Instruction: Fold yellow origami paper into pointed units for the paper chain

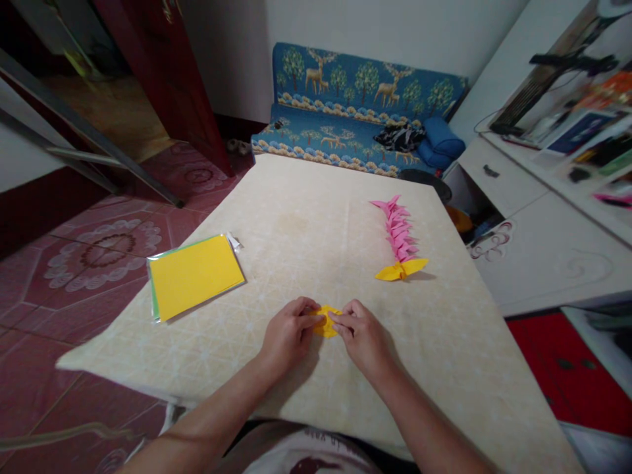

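Observation:
Between my two hands, near the front of the table, is a small folded piece of yellow paper [326,327]. My left hand [292,327] grips its left side, with the fingers bent and the thumb on the paper. From the right, my right hand [363,334] pinches the other side, its fingertips pressing on the top. Parts of the paper are hidden under the fingers. Beyond my right hand stands a row of pink folded paper cranes [399,230], with a yellow paper crane [402,270] at its near end.
A clear packet of yellow and green paper sheets [197,276] lies at the left of the cloth-covered table [306,191]. Behind the table is a blue patterned sofa [345,118]. A white cabinet [548,243] stands to the right, and a metal ladder-like frame [93,141] at the left.

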Tool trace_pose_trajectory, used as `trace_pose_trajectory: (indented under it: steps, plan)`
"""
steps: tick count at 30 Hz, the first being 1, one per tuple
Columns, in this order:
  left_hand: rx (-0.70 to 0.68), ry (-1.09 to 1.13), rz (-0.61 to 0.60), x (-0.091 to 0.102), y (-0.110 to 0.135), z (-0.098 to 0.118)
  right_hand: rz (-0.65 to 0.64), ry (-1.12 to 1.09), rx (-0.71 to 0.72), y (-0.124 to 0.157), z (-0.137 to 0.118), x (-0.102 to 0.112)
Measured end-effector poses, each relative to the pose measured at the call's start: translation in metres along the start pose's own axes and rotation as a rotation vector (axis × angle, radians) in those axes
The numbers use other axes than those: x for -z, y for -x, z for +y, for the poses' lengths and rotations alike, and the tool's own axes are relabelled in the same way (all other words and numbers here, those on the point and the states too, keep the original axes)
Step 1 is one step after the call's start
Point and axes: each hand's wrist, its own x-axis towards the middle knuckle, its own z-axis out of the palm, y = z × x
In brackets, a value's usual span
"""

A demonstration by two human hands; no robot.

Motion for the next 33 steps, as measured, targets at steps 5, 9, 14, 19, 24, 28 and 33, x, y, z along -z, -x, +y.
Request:
trace_pose_trajectory:
  steps: [5,9,14,19,24,28,33]
  plan:
    - [0.063,-0.020,-0.009,0.005,-0.006,0.011,0.017,0.021,0.015,0.001,0.001,-0.002]
    - [0.138,-0.086,0.018,0.002,-0.010,0.019,0.007,0.026,0.002,0.002,-0.002,0.000]
    - [0.148,-0.067,0.071,-0.006,-0.011,0.015,0.007,0.018,0.004,0.003,-0.003,0.001]
    - [0.104,0.037,0.094,-0.007,-0.012,0.006,0.061,-0.022,0.059,0.005,0.004,0.000]
    - [0.103,0.254,0.181,-0.006,-0.011,-0.001,0.160,0.011,0.062,0.000,0.010,0.002]
    - [0.105,0.329,0.279,-0.004,-0.012,-0.002,0.059,0.029,0.014,-0.010,0.006,0.010]
    - [0.083,0.282,0.243,-0.001,-0.012,0.001,-0.040,0.008,-0.030,-0.015,0.002,0.017]
